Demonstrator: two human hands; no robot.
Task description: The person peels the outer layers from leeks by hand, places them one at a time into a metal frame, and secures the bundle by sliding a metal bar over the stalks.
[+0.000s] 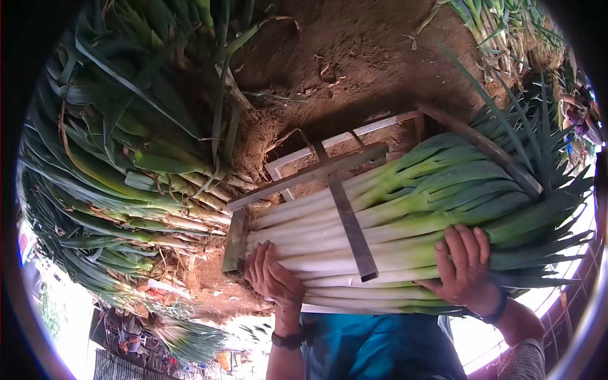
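A thick bundle of leeks point(392, 228) lies in a metal frame point(351, 225), white shafts to the left and green leaves to the right. One bar of the frame crosses over the white shafts. My left hand point(273, 277), with a watch on its wrist, is closed at the white ends near the frame's left end plate, its fingers curled against the nearest leeks. On the lighter green part, my right hand point(461, 269) rests over the near side of the bundle, fingers apart and thumb stretched to the left. A dark band circles the right wrist.
A large heap of untrimmed leeks point(126, 164) with rooty ends fills the left side. More leeks point(506, 28) lie at the upper right. Brown soil point(354, 57) shows behind the frame. A smaller leek pile point(183, 339) and blurred clutter stand at the lower left.
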